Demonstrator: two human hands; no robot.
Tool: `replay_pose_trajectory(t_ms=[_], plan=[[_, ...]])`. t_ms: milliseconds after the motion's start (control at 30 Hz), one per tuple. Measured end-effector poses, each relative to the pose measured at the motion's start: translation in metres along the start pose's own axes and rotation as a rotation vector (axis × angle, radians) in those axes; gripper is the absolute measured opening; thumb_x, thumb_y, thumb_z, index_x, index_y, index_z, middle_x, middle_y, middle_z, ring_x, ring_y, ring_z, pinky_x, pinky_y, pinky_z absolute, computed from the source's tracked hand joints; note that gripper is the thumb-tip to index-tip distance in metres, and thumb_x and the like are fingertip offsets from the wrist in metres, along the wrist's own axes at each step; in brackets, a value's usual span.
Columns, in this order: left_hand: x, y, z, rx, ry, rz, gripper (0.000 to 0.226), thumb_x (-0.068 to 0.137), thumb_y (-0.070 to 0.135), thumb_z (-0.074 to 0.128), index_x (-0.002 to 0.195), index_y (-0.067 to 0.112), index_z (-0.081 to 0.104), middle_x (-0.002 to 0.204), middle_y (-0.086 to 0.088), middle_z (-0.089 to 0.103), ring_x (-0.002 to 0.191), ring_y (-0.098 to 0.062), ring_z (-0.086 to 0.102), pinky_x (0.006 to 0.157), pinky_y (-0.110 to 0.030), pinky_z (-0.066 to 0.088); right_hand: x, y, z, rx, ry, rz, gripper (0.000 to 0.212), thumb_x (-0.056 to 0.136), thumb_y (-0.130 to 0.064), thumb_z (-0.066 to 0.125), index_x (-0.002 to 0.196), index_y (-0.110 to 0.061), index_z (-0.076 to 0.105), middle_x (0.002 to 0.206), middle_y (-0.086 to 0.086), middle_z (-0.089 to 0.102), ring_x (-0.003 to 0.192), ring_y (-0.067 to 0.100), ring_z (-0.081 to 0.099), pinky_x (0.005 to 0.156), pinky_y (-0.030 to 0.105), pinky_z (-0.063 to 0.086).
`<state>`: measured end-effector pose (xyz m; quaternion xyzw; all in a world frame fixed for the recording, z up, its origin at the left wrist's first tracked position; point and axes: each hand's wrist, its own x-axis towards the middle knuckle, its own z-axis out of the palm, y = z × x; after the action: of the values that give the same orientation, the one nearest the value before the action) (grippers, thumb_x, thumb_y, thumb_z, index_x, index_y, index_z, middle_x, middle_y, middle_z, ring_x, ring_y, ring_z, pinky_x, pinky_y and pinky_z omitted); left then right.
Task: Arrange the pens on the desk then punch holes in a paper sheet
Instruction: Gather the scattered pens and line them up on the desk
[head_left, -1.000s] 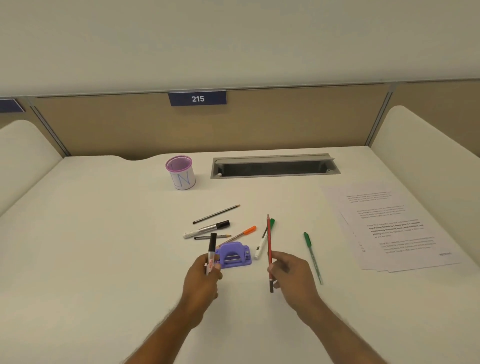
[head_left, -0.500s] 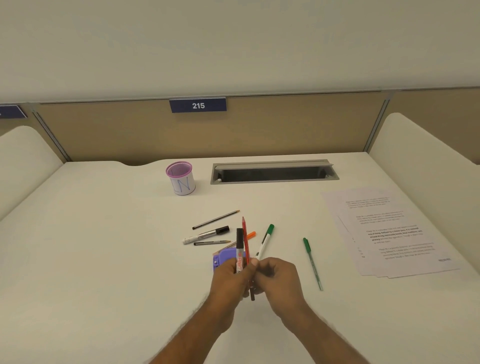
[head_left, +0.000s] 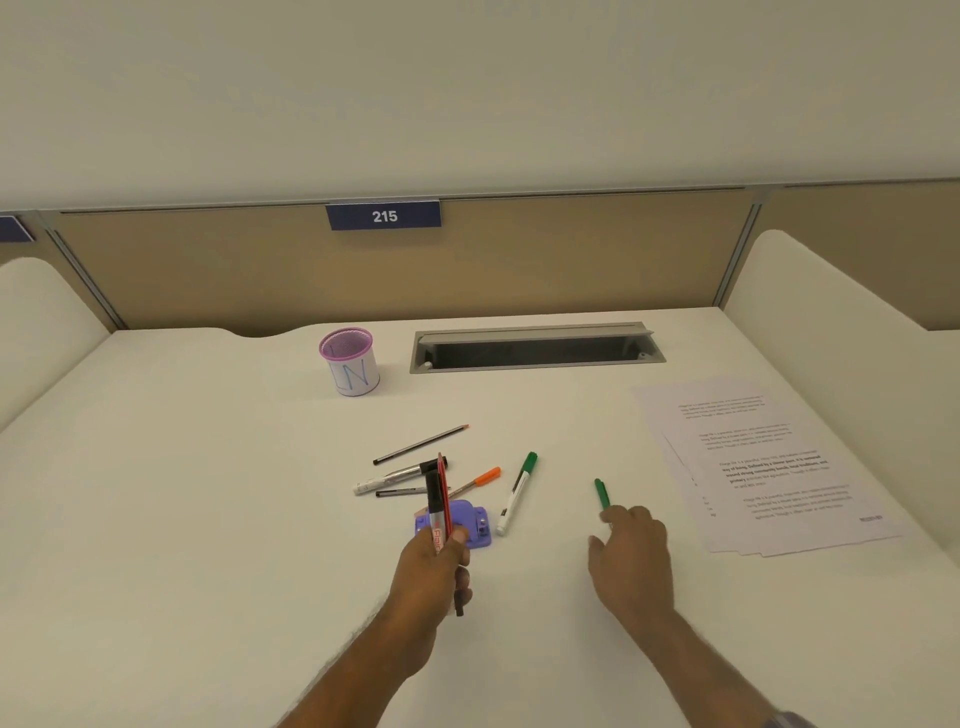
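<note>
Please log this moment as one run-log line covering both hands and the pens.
left hand: grips black marker and red pencil | right hand: open, reaching over green pen | paper sheets: unpunched

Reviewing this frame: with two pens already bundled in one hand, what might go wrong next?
The left hand holds a black marker and a red pencil together; a third could loosen that bundle. The right hand covers most of the thin green pen, so it may roll away when touched.
</note>
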<state>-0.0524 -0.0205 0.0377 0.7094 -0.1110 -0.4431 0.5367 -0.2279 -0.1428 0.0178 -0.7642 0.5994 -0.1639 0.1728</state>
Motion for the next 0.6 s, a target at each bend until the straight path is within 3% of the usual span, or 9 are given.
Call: replay_pose_trajectory(t_ms=[133,300,500,600], plan=[[-0.001,0.000,-0.001,0.008,0.013,-0.024,0.021,0.101,0.027,0.051,0.089,0.011,0.056,0.065,-0.006,0.051,0.055,-0.017,0.046,0.054,-0.030,0.047,0.006,0.014,0.004,-0.128,-0.079,0.065,0.025,0.094,-0.026,0.053,0.116,-0.014,0.051,0.117,0.006,0.052,0.108,0.022,0.052,0.085,0.029,0.046],[-0.002,0.001,-0.004,0.039,0.018,-0.055,0.023,0.102,0.029,0.050,0.087,0.011,0.055,0.064,-0.007,0.051,0.056,-0.018,0.047,0.053,-0.030,0.049,0.010,0.016,0.009,-0.098,-0.143,0.100,0.017,0.093,-0.008,0.044,0.106,-0.009,0.056,0.110,0.008,0.059,0.099,0.023,0.060,0.077,0.026,0.045],[-0.006,0.005,-0.010,0.063,0.027,-0.051,0.025,0.101,0.030,0.051,0.090,0.009,0.056,0.068,-0.009,0.053,0.060,-0.021,0.050,0.055,-0.029,0.050,0.015,-0.014,0.010,0.275,-0.154,0.204,0.019,0.086,-0.009,0.061,0.105,-0.005,0.062,0.105,0.013,0.069,0.093,0.031,0.065,0.072,0.025,0.044],[-0.008,0.006,-0.015,0.081,0.010,-0.050,0.016,0.101,0.023,0.051,0.095,0.010,0.059,0.075,-0.010,0.056,0.064,-0.020,0.053,0.056,-0.029,0.050,0.019,-0.037,0.013,0.498,-0.185,0.308,0.010,0.084,-0.012,0.061,0.089,-0.009,0.054,0.094,0.014,0.066,0.085,0.036,0.066,0.074,0.038,0.053]])
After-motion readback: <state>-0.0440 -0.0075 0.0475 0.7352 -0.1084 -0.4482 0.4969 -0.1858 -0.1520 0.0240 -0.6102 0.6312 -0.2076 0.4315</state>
